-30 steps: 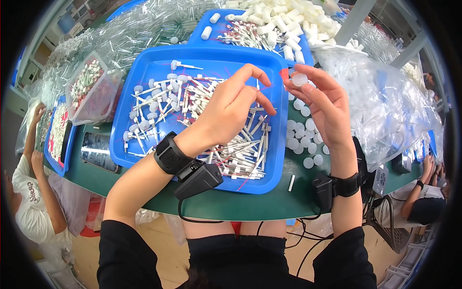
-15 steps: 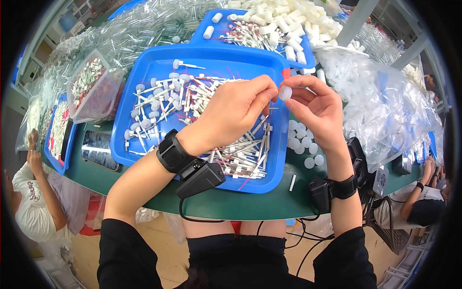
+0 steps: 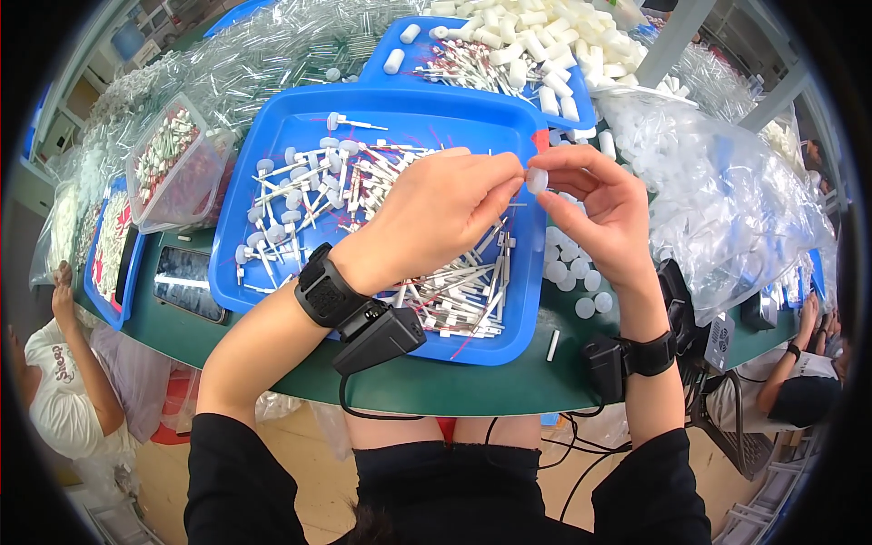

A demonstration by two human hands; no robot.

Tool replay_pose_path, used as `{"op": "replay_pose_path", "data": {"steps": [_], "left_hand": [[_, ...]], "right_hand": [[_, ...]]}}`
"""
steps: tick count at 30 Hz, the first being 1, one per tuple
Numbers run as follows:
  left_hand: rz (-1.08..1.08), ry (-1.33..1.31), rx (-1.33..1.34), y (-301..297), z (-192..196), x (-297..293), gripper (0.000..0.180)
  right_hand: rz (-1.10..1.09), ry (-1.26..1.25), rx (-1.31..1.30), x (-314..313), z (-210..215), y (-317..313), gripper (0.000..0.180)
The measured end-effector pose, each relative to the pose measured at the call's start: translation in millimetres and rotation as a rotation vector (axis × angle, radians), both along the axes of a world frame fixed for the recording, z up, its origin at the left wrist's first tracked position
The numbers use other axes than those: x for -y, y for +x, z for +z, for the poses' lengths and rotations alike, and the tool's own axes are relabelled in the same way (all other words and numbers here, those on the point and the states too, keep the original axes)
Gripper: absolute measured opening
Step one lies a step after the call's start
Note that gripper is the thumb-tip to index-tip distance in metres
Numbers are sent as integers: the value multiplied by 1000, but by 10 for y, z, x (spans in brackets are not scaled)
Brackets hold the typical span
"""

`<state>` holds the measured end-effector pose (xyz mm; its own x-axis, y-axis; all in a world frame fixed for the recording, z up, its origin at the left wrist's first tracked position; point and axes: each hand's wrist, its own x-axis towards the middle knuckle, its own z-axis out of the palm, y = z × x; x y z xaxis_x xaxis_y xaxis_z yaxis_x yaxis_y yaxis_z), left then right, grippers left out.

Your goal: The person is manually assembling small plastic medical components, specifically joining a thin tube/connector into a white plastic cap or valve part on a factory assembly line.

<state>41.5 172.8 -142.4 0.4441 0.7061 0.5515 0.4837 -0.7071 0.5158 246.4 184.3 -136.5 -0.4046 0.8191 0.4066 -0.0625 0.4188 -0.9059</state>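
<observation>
Pinching small white cap [image 3: 538, 180] between right hand [image 3: 607, 211] and left hand [image 3: 442, 212], both clamped on it above blue tray [image 3: 381, 118]; we reckon it's featherlight, stiff, slippery, so grip sides.

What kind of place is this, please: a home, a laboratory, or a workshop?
Most likely a small-parts assembly workshop. The right hand pinches a small white cap against the left hand, above a blue tray heaped with white-capped sticks. Clear bags of parts crowd the green table.
</observation>
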Motion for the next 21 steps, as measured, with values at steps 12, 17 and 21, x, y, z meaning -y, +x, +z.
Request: {"op": "replay_pose_path", "data": {"steps": [12, 17, 21], "left_hand": [[29, 107, -73, 10, -22, 5, 6], [58, 93, -67, 20, -15, 28, 8], [10, -36, -68, 8, 23, 55, 9]], "right_hand": [[-41, 124, 136, 7, 5, -7, 28], [-52, 138, 135, 14, 9, -20, 28], [-38, 110, 117, 4, -17, -32, 28]]}}
